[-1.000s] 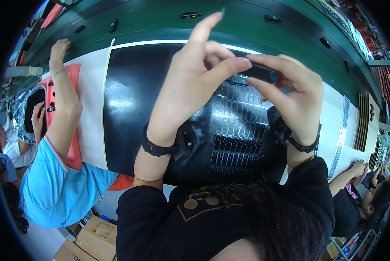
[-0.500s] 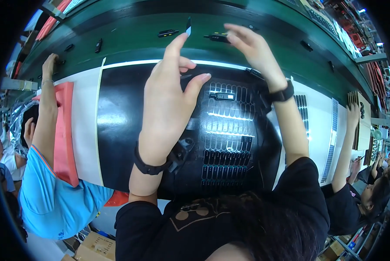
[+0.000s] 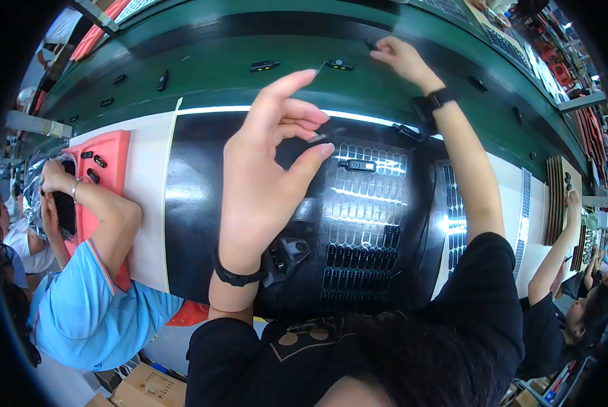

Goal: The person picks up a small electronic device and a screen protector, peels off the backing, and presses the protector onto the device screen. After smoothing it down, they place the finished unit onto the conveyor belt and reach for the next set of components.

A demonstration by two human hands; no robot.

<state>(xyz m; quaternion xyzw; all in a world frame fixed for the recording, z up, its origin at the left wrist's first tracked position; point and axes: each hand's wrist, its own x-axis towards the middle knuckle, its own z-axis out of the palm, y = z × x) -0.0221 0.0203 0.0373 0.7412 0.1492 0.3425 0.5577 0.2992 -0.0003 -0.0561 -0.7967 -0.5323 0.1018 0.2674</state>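
Note:
My left hand (image 3: pixel 267 163) is raised over the black mat (image 3: pixel 195 197), fingers curved and thumb apart. A thin film piece (image 3: pixel 322 68), seen edge-on, stands off its index fingertip. Behind the fingers is a small grey thing, too blurred to name. Farther right, my right hand (image 3: pixel 400 60) reaches over the green belt (image 3: pixel 202 81) with fingertips pinched on a small black device (image 3: pixel 371 45), mostly hidden. A sheet of oval black labels (image 3: pixel 360 258) lies on the mat, its upper rows bare outlines. Another black device (image 3: pixel 358 165) rests on that sheet.
More black devices lie along the belt, one (image 3: pixel 264 66) beyond my left hand. Another (image 3: pixel 407 132) sits at the mat's far edge. At left, a co-worker in blue works by a red foam tray (image 3: pixel 119 176). To the right, another person reaches toward stacked boards (image 3: pixel 555 197).
My right hand has moved farther out across the belt and closed on a black device. My left fingers have curled slightly, and the film at the index fingertip now shows edge-on.

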